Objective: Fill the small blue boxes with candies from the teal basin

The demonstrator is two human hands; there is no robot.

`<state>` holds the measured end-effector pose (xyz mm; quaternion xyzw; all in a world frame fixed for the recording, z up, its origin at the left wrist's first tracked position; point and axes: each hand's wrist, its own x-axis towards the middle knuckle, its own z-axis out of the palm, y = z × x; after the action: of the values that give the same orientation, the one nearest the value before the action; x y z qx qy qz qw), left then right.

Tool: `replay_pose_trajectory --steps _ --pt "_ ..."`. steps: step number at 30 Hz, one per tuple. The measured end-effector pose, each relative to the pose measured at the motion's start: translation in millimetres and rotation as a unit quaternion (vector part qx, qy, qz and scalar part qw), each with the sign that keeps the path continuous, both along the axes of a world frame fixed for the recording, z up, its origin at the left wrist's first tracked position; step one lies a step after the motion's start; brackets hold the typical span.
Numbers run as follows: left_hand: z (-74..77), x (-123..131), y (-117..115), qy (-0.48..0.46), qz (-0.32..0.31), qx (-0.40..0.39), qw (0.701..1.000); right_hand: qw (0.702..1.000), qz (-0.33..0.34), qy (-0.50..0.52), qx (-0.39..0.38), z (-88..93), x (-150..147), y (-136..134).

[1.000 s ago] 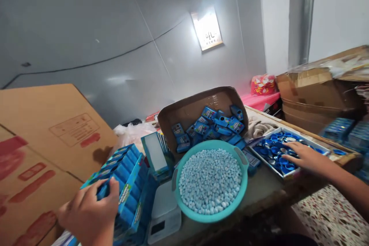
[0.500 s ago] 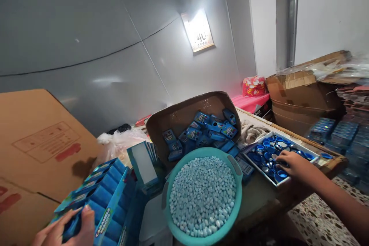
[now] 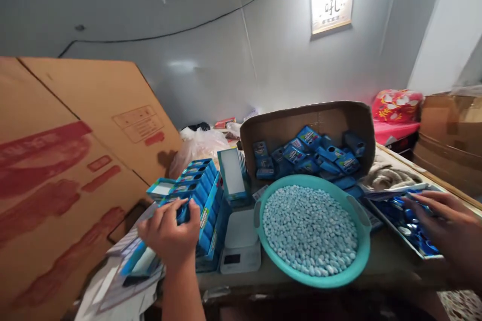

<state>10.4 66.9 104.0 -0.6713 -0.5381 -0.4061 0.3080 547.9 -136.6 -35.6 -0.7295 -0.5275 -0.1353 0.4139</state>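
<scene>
My left hand (image 3: 170, 233) is closed on a small blue candy box (image 3: 183, 212) at the front row of a blue display carton (image 3: 199, 191) filled with the same boxes. My right hand (image 3: 446, 223) lies with fingers spread over a white tray (image 3: 391, 228) of blue lids at the right, touching the lids. Between my hands sits a teal basin (image 3: 359, 261) full of pale blue candies. Behind the basin, a tipped brown cardboard box (image 3: 286, 125) holds several loose blue candy boxes.
A white scale (image 3: 241, 246) stands left of the basin. Large cardboard sheets (image 3: 71, 145) lean at the left. A clear plastic bag (image 3: 198, 145), a red patterned package (image 3: 395, 105) and brown cartons (image 3: 450, 135) are at the back and right. Flattened packaging (image 3: 113, 286) lies at the front left.
The view has swung to the left. My left hand has come up into view, gripping a small box at the carton. My right hand stays on the lid tray.
</scene>
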Motion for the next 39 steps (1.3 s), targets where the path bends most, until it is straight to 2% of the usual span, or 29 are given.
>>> replay_pose_trajectory --steps 1,2,4,6,8,10,11,13,15,17,20,22,26,31,36,39 --pt "0.4 -1.0 -0.9 -0.003 -0.011 -0.010 1.000 1.000 0.001 0.019 0.024 18.8 -20.6 16.8" --pt "1.2 -2.7 -1.5 -0.005 -0.027 -0.011 1.000 0.998 0.053 0.027 0.030 37.7 -43.5 36.6" --pt "5.9 -6.8 -2.3 -0.010 -0.061 -0.025 0.998 0.977 0.207 0.014 0.040 74.8 -93.8 82.6" --pt "16.1 -9.7 -3.2 -0.028 -0.082 -0.052 0.995 0.933 0.356 -0.011 0.045 110.4 -147.4 132.1" --pt "31.8 -10.4 -3.1 -0.042 -0.092 -0.069 0.992 0.882 0.466 -0.019 0.064 143.2 -202.5 180.1" --pt "49.1 -9.8 -0.2 -0.030 -0.105 -0.090 0.990 0.847 0.528 -0.010 0.061 170.8 -256.7 223.1" --pt "56.7 -9.5 2.5 -0.019 -0.121 -0.109 0.987 0.840 0.540 -0.004 0.050 181.6 -282.1 241.7" --pt "66.8 -10.0 9.7 -0.011 -0.162 -0.167 0.972 0.819 0.573 -0.018 0.021 195.7 -325.6 272.1" --pt "69.1 -11.7 16.9 -0.031 -0.173 -0.235 0.956 0.789 0.612 -0.046 -0.006 199.6 -355.6 293.0" --pt "65.8 -13.2 21.2 -0.058 -0.127 -0.283 0.949 0.763 0.642 -0.071 -0.032 195.5 -370.6 305.3" --pt "59.0 -12.8 21.4 -0.081 -0.034 -0.295 0.951 0.738 0.666 -0.092 -0.049 182.4 -372.5 310.9" --pt "56.5 -11.5 19.7 -0.090 -0.011 -0.280 0.956 0.735 0.667 -0.116 -0.037 173.3 -367.9 307.9" --pt "55.0 -11.7 19.1 -0.101 -0.020 -0.268 0.958 0.761 0.614 -0.207 0.002 162.6 -361.7 293.5" --pt "52.8 -13.1 24.3 -0.035 -0.058 -0.246 0.967 0.773 0.574 -0.270 0.015 167.9 -362.0 279.0" --pt "57.2 -5.6 28.3 0.018 -0.032 -0.281 0.959 0.806 0.534 -0.257 -0.019 173.4 -363.3 273.8" --pt "62.6 -6.6 33.2 0.033 -0.017 -0.306 0.951 0.813 0.515 -0.264 -0.060 178.6 -366.4 267.9"
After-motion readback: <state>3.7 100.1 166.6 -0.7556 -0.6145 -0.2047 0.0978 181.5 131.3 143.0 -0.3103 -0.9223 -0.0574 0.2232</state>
